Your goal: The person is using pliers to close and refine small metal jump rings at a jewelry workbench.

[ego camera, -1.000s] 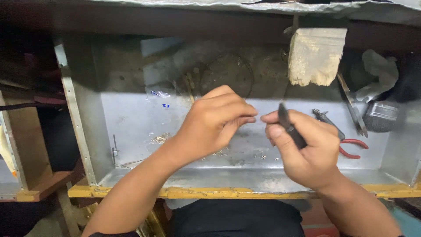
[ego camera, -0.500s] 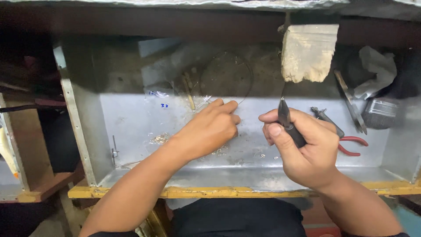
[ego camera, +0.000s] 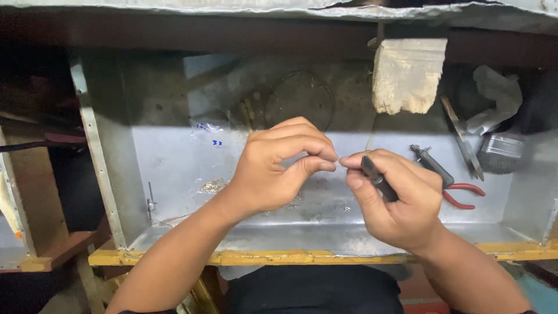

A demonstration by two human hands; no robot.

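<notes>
My left hand (ego camera: 279, 168) hovers over a metal tray drawer (ego camera: 174, 174), thumb and forefinger pinched together on something too small to make out. My right hand (ego camera: 395, 197) faces it, fingertips almost touching the left ones. It grips a dark slim hand tool (ego camera: 378, 177) that lies across the palm with its tip pointing up. Both hands are held above the tray's floor, near its middle.
Red-handled pliers (ego camera: 459, 195) lie at the tray's right, beside metal shears (ego camera: 462, 139) and a round wire brush (ego camera: 500, 152). A pale wooden block (ego camera: 407, 75) juts down from above. A small clear bag (ego camera: 212, 131) and bits of fine wire (ego camera: 212, 186) rest at the left. A yellow edge (ego camera: 279, 257) borders the front.
My left hand had reached out flat toward the tray's back; it has now drawn back and pinched shut against the fingertips of my right hand. The right hand hardly moved.
</notes>
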